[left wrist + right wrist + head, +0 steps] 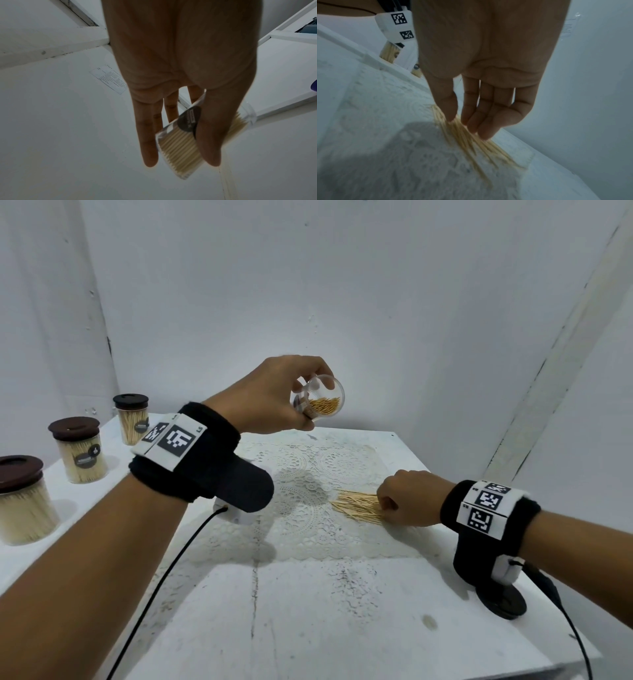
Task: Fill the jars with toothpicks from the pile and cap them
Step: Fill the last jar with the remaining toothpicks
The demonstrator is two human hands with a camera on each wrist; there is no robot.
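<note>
A white lace mat (318, 474) covers the white table (342, 611), with white walls (342, 285) behind.

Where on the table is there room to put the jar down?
Bare table lies near the person, below the lace mat. The mat's left half is free too. It is crowded at the left edge by three capped jars, and on the right by the toothpick pile and right hand.
</note>
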